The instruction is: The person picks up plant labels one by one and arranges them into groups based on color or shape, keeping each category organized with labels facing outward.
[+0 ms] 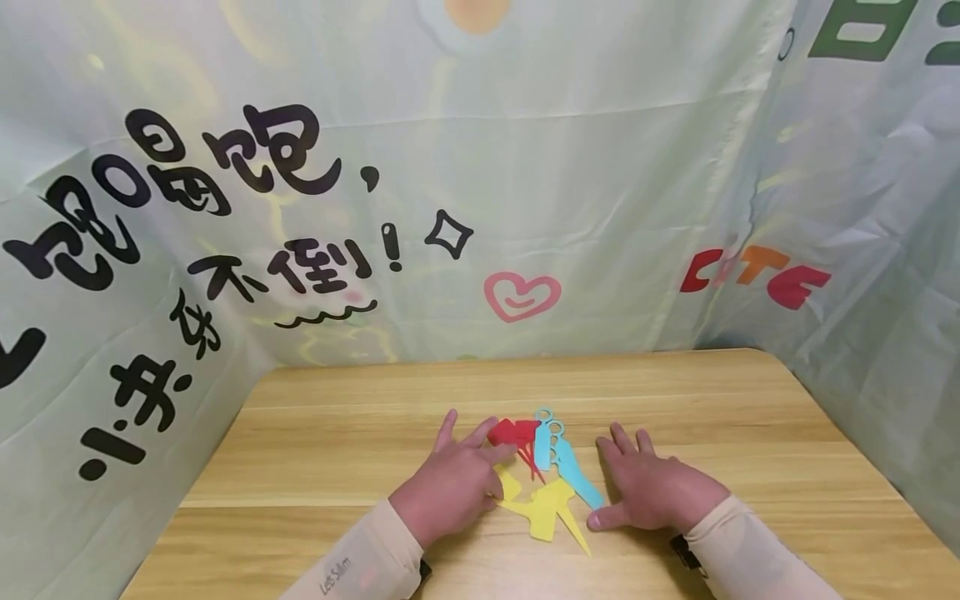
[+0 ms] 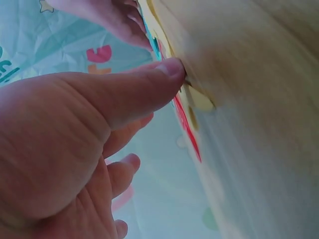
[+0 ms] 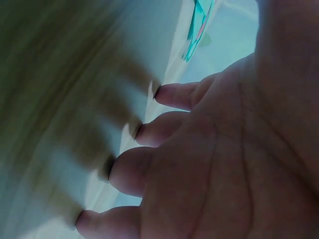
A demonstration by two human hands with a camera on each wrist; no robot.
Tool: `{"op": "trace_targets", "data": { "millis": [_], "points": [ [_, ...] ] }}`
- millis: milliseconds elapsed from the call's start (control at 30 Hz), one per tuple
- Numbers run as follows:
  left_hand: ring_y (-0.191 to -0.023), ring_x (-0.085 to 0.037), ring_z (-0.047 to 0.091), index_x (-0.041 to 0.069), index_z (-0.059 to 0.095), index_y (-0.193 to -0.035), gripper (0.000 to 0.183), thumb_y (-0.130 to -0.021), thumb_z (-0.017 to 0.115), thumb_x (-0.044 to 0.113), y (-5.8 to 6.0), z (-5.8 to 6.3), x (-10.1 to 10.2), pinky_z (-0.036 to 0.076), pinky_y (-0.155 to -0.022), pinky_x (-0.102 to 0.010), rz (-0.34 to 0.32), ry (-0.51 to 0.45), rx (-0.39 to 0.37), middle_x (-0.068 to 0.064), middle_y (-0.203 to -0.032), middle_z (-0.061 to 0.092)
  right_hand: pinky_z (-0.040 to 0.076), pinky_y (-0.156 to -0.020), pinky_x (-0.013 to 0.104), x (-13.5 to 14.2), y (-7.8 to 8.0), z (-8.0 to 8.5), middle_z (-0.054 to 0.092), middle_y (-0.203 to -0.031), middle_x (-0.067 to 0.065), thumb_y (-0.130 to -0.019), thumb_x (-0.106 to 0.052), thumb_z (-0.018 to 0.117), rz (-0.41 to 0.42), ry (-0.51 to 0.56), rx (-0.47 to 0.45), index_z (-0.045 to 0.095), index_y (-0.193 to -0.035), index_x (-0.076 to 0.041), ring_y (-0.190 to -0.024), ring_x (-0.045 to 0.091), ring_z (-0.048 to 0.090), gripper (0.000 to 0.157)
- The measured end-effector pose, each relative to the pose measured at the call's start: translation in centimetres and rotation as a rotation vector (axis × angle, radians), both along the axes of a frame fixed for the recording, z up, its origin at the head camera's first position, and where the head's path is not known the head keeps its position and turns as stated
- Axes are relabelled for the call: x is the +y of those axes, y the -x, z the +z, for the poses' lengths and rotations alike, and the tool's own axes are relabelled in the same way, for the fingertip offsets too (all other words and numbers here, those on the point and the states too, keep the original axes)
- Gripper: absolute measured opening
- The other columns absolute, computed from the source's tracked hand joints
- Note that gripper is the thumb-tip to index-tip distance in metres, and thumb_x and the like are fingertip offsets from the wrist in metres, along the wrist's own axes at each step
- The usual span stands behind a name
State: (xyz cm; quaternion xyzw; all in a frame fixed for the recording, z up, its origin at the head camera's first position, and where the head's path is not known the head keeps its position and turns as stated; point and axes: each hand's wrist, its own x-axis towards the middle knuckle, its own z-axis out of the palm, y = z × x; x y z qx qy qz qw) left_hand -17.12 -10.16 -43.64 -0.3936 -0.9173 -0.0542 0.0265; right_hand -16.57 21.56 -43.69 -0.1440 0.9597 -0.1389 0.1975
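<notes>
Head view gives us, first and largest, the pale cloth backdrop [image 1: 600,167], which hangs behind the table [image 1: 360,417] and along both its sides. Next comes that table, wood-grained, and then we notice bold black lettering [image 1: 191,190] on the left part of the cloth. Two beige sleeves [image 1: 367,546] cover the forearms. We find the right hand [image 1: 660,492] palm down, its fingers spread wide and holding nothing; the right wrist view shows its fingertips down at the table top. At the left hand [image 1: 453,483], thumb and index finger are close together at one of the yellow pieces [image 1: 543,521], the other fingers apart; we cannot tell whether they pinch it. Most of the yellow lies between the hands, on the near side of the cluster, one pointed end toward us. On the cloth behind, we see a pink heart [image 1: 519,302]. Two blue pieces [image 1: 576,471] with ring ends slant side by side, the longer one's tip just beside the right thumb. Smallest, two red pieces [image 1: 527,431] with thin stems lie between the left hand and the blue.
</notes>
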Motion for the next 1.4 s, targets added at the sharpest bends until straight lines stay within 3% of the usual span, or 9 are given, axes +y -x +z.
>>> {"op": "trace_targets", "data": {
  "millis": [133,400,833,967,1100,1200,1400],
  "points": [
    [-0.162,-0.034,0.041,0.031,0.084,-0.075,0.022,-0.088,0.095,0.016,-0.3,0.0,0.4,0.025,-0.121,-0.084,-0.007,0.050,0.061,0.013,-0.152,0.067,0.036,-0.103,0.091,-0.2,0.0,-0.1,0.017,-0.175,0.041,-0.084,-0.072,0.086,0.004,-0.023,0.010,0.033,-0.165,0.013,-0.155,0.073,0.016,0.129],
    [-0.161,-0.027,0.043,0.023,0.082,-0.078,0.019,-0.095,0.090,0.023,-0.6,0.1,0.7,0.031,-0.120,-0.081,-0.008,0.162,0.135,0.013,-0.143,0.070,0.032,-0.102,0.094,-0.1,0.0,-0.3,0.017,-0.174,0.042,-0.083,-0.074,0.085,0.013,-0.026,0.018,0.032,-0.165,0.013,-0.155,0.074,0.016,0.131],
    [-0.157,-0.022,0.049,0.023,0.085,-0.084,0.013,-0.094,0.090,0.017,-0.3,0.9,0.1,0.028,-0.122,-0.081,0.024,0.170,0.103,0.008,-0.142,0.074,0.035,-0.103,0.091,0.0,-0.1,-0.2,0.016,-0.173,0.044,-0.080,-0.075,0.087,0.036,-0.015,0.016,0.032,-0.165,0.015,-0.154,0.075,0.015,0.135],
    [-0.156,-0.023,0.051,0.025,0.086,-0.085,0.015,-0.091,0.092,0.013,-0.2,1.4,-0.2,0.024,-0.123,-0.081,0.037,0.138,0.062,0.006,-0.140,0.076,0.036,-0.103,0.091,0.1,-0.1,-0.2,0.016,-0.173,0.044,-0.080,-0.074,0.087,0.039,-0.011,0.019,0.032,-0.165,0.015,-0.154,0.075,0.015,0.134],
    [-0.153,-0.026,0.053,0.028,0.086,-0.086,0.016,-0.092,0.090,0.014,0.4,1.8,-1.1,0.027,-0.121,-0.082,0.043,0.126,0.076,0.006,-0.136,0.077,0.038,-0.102,0.090,0.1,-0.1,-0.3,0.017,-0.173,0.044,-0.080,-0.074,0.087,0.047,-0.011,0.029,0.032,-0.164,0.015,-0.153,0.076,0.015,0.134],
    [-0.149,-0.028,0.057,0.028,0.087,-0.087,0.012,-0.093,0.090,0.017,1.1,2.0,-2.0,0.029,-0.118,-0.084,0.088,0.088,0.099,0.005,-0.129,0.079,0.038,-0.101,0.091,0.1,-0.1,-0.3,0.017,-0.173,0.044,-0.080,-0.074,0.087,0.051,-0.011,0.035,0.033,-0.164,0.015,-0.153,0.076,0.016,0.134],
    [-0.145,-0.032,0.062,0.022,0.084,-0.082,0.016,-0.092,0.090,0.011,2.5,2.0,-4.2,0.029,-0.117,-0.085,0.304,-0.040,0.068,0.001,-0.120,0.080,0.035,-0.101,0.093,0.1,-0.1,-0.3,0.017,-0.173,0.045,-0.081,-0.075,0.086,0.050,-0.017,0.030,0.032,-0.164,0.015,-0.153,0.076,0.016,0.134]
  ]
}}
